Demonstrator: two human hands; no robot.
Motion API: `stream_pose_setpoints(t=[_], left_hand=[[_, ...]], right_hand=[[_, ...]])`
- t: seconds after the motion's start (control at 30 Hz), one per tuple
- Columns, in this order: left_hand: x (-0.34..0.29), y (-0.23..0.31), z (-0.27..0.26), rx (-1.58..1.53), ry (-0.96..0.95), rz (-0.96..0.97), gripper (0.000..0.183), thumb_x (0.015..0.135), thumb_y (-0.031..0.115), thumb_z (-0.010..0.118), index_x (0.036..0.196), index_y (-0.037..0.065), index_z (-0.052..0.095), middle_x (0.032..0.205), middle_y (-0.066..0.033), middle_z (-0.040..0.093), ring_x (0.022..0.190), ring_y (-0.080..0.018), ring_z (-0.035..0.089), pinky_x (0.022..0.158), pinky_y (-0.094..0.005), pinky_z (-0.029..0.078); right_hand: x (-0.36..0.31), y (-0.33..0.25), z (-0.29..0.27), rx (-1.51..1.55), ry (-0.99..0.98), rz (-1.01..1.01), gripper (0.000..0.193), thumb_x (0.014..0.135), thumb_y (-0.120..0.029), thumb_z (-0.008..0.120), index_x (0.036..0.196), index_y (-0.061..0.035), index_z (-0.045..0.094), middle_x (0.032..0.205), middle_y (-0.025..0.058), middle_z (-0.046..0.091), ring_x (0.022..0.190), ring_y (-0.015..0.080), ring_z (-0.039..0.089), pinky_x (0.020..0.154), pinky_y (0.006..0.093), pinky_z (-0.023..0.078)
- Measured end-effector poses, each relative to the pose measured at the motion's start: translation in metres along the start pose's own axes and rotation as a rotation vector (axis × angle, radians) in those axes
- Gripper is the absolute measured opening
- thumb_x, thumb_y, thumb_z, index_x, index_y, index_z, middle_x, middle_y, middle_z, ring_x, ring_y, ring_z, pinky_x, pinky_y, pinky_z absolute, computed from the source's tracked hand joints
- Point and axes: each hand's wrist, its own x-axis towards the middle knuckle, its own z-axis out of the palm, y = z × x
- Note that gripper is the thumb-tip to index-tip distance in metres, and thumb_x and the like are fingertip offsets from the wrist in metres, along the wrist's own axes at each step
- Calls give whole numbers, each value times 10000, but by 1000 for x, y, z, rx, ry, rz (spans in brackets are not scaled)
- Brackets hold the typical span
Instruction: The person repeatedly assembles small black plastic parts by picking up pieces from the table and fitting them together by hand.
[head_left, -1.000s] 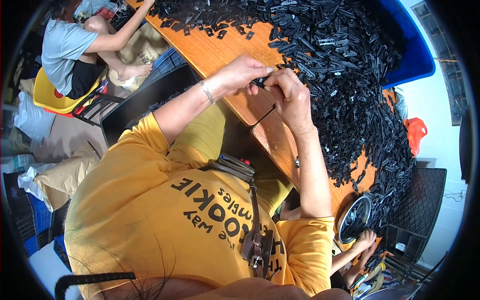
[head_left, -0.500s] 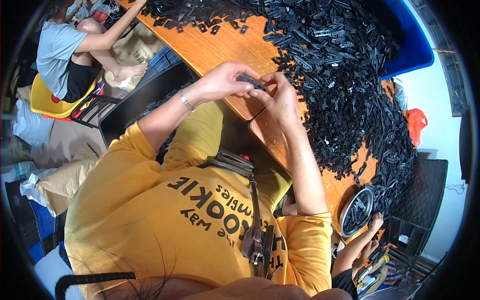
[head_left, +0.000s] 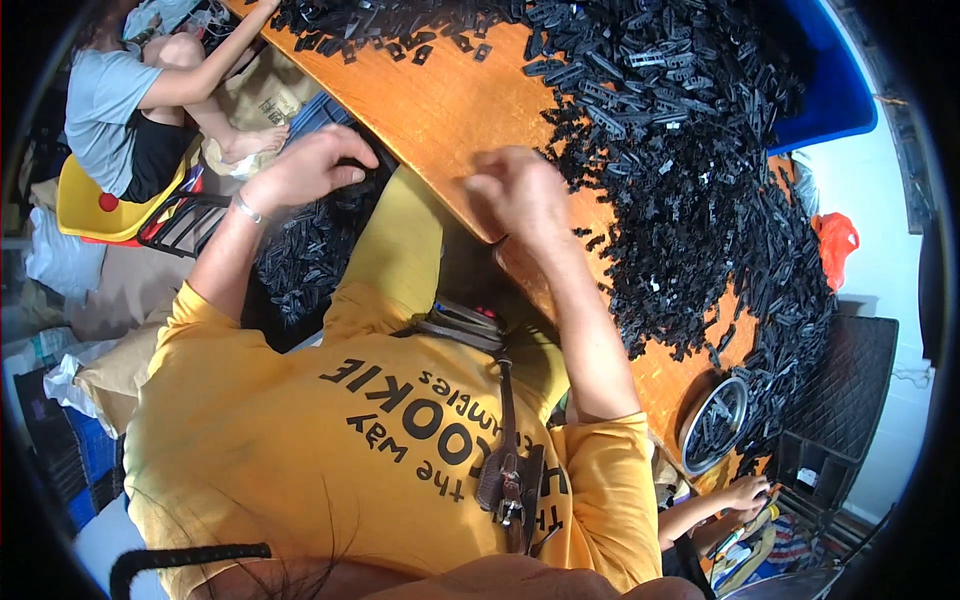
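The left hand [head_left: 312, 168] hangs off the table's near edge, thumb and forefinger parted with a clear gap between them, above a dark bin [head_left: 262, 325] in which many black plastic parts [head_left: 300, 262] lie jumbled beside the person's left thigh. The right hand [head_left: 525, 195] is over the near edge of the wooden table [head_left: 440, 110], its fingers bent and blurred, so I cannot tell whether anything is pinched between them. Just beyond it, a patch of small, dark pieces [head_left: 665, 240] covers the tabletop, running up into a thick heap of long, ribbed black parts [head_left: 650, 90]; a few pieces lie scattered near the right wrist. Toward the far left end of the table, flat black pieces with holes [head_left: 395, 45] are spread out loosely. A blue tub [head_left: 835, 100] stands at the heap's far right side, and a red plastic bag [head_left: 836, 245] hangs near the pale wall. Farther down the table, a round metal bowl [head_left: 686, 440] holds some slender black parts, with more piled just beside it. Near the bowl, a co-worker's hands [head_left: 745, 494] come close together. At upper left, another person in a grey shirt [head_left: 112, 95] sits on a yellow seat [head_left: 85, 205], one arm stretched to the table.
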Motion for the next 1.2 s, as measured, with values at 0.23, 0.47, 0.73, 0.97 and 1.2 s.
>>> stream_pose_setpoints(t=[0.23,0.47,0.73,0.97,1.2], left_hand=[[171,25,33,-195,460,23,232,977,182,705,1151,30,724,980,-84,738,883,-175,709,760,-327,562],[299,26,61,230,447,-216,314,910,237,760,1166,56,753,1145,-174,720,1086,-346,696,934,-463,549],[276,24,66,149,499,-203,223,870,172,767,1053,62,702,1119,-166,714,1058,-345,695,905,-455,550],[223,40,71,-799,438,62,211,935,-30,703,1127,31,638,1005,-5,691,919,-76,659,749,-245,541],[182,86,53,-885,346,141,256,945,15,718,1191,27,648,1020,-1,682,939,-60,644,838,-208,536]], right_hand=[[21,47,-24,-521,18,151,142,887,-123,699,1010,-53,714,1061,186,663,882,414,717,778,491,581],[28,41,-32,-400,18,106,168,854,-105,756,962,-20,659,1030,212,694,903,420,719,782,496,574],[23,38,-46,-130,77,255,314,799,-199,873,858,-19,623,771,218,704,788,389,723,727,470,565],[32,44,-41,331,462,150,209,818,-41,866,823,-20,659,720,36,667,635,105,647,602,283,536],[30,16,-53,201,627,-218,182,814,44,828,872,-18,667,877,68,657,682,124,641,614,257,536]])
